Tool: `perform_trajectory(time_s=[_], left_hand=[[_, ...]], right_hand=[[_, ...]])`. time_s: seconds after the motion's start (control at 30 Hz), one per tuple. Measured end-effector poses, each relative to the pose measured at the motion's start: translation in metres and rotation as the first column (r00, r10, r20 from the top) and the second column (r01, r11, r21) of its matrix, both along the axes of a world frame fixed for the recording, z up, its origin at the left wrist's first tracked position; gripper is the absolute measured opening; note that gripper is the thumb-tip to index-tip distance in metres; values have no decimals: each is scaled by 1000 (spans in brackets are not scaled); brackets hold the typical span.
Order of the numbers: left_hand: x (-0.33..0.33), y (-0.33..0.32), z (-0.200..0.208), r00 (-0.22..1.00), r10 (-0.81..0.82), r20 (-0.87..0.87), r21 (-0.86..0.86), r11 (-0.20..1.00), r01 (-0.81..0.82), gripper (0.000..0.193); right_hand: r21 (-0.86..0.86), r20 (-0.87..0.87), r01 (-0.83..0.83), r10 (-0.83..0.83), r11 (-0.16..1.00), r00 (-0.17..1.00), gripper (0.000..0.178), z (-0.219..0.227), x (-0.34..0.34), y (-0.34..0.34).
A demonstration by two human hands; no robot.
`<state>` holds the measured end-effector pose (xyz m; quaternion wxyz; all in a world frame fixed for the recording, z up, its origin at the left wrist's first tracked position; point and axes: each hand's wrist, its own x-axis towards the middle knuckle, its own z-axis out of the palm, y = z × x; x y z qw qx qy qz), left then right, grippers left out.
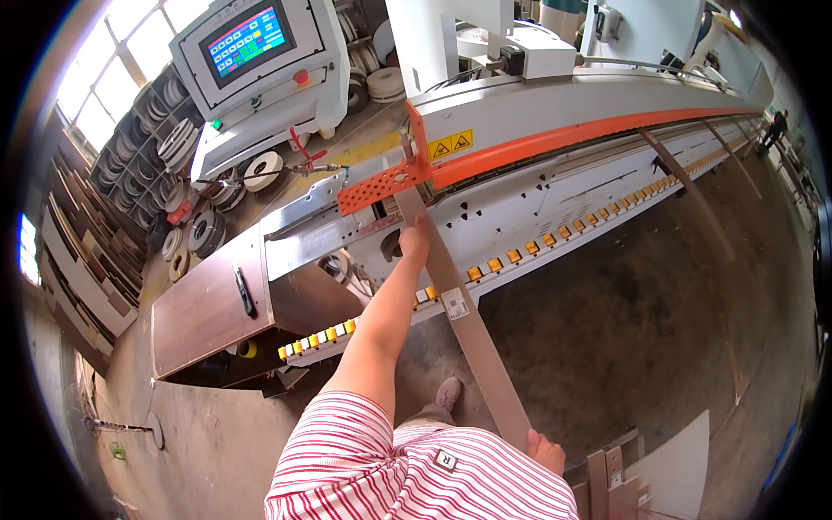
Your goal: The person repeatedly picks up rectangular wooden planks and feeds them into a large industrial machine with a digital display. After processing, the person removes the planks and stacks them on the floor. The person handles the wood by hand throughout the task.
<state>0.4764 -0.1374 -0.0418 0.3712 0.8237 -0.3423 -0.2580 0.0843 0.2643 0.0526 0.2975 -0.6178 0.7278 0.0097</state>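
A long, narrow grey-brown board (pixel 478 347) with a white label stretches between my two hands. Its far end lies at the infeed of a long edge-banding machine (pixel 520 113), beside the perforated orange guard (pixel 381 189). My left hand (pixel 415 243) is closed on the board near that end, the arm reaching forward. At the near end, close to my right side, my right hand (pixel 545 452) grips the board's edge; part of that hand is hidden by the board and my striped shirt. Yellow rollers (pixel 496 264) line the machine's front rail below the board.
A control panel with a lit screen (pixel 248 42) stands at the far left. A black-handled cutter (pixel 243 291) lies on a brown cabinet (pixel 208 286). Rolls of edge banding (pixel 208 232) fill the floor and racks behind. More boards (pixel 611 481) stand at lower right; a person (pixel 776 127) is far right.
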Motion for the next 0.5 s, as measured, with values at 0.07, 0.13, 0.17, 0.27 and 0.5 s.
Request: perform_trajectory(time_s=[0.07,0.13,0.17,0.27,0.5], left_hand=[[-3,-1,3,1000,2,-9,16,1000,-2,77],[-8,-3,8,999,28,-29,23,999,-27,76],[-12,-4,12,999,42,-21,15,999,-42,75],[-30,-11,23,998,68,-4,-43,997,-69,72],[-62,-72,-32,992,-78,98,-5,997,78,71]], right_hand=[[20,-1,6,-6,1000,1000,58,-1,-2,-2],[41,19,20,-21,999,1000,58,-2,-5,-5],[32,12,20,-21,999,1000,59,-2,-7,-7],[-8,12,23,-23,1000,1000,59,-3,-17,-19],[-151,26,15,-12,988,1000,57,9,-58,-62]])
